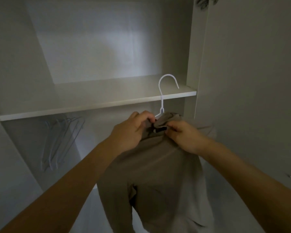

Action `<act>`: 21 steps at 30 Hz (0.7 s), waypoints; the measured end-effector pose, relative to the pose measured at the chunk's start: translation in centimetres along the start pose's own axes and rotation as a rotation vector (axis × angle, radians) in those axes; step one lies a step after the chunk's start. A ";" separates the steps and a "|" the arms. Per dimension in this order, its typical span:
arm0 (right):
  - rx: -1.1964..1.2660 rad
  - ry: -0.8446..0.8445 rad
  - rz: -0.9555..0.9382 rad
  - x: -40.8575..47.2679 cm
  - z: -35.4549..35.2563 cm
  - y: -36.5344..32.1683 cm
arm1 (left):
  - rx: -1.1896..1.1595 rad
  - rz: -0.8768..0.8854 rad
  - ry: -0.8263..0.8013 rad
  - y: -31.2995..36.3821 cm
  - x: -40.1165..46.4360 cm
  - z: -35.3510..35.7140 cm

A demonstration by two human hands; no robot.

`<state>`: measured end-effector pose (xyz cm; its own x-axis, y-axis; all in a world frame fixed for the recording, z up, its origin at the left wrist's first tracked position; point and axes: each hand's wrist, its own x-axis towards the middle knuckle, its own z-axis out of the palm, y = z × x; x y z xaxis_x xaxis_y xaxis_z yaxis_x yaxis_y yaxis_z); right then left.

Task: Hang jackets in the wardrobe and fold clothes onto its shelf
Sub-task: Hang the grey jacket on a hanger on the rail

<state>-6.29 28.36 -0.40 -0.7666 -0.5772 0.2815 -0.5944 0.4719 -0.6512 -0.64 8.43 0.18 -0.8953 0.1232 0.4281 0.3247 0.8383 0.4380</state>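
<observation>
Spare hangers: a bunch of thin pale wire hangers (60, 140) hung in shadow at lower left of the frame, under the shelf; their rail was hidden.
Shelf: a plain white wardrobe shelf board (57, 105) ran across the middle of the frame, with nothing folded on it as far as could be seen.
Left hand: the left hand (131, 130), centre frame, had its fingers curled and clamped on the jacket's collar.
Jacket: a soft taupe fabric jacket (151, 174) hung down from both hands through centre and lower frame, in front of the open wardrobe.
Hanger: a white wire hanger (163, 98) sat inside the collar, its hook standing up in front of the shelf edge, caught on nothing.
Right hand: the right hand (186, 137), just right of centre, pinched the collar near a dark tag.
Door: a pale wardrobe door panel (250, 81) filled the right of the frame.
Progress: early, judging by this; the jacket seemed nearly seated on its hanger, not yet hung, and no folding was in evidence.
Obstacles: the shelf edge sat just behind the hook, which probably had to duck beneath it.
</observation>
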 end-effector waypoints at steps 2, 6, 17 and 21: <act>0.037 -0.021 0.054 -0.1 0.0 0.1 | -0.089 -0.071 -0.060 -0.7 -0.1 0.0; 0.009 -0.059 0.100 -0.1 0.4 0.1 | -0.204 -0.158 -0.139 -0.7 -0.1 0.3; -0.119 -0.065 0.071 -0.9 1.3 0.1 | 0.079 -0.036 -0.057 -0.7 0.0 2.3; -0.049 0.002 0.078 -1.3 2.2 0.1 | 0.204 0.000 0.145 -1.0 -0.2 2.8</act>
<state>-4.83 27.68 -2.35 -0.8114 -0.5360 0.2330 -0.5443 0.5476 -0.6356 -1.64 9.04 -2.61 -0.8373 0.0583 0.5436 0.2438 0.9297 0.2759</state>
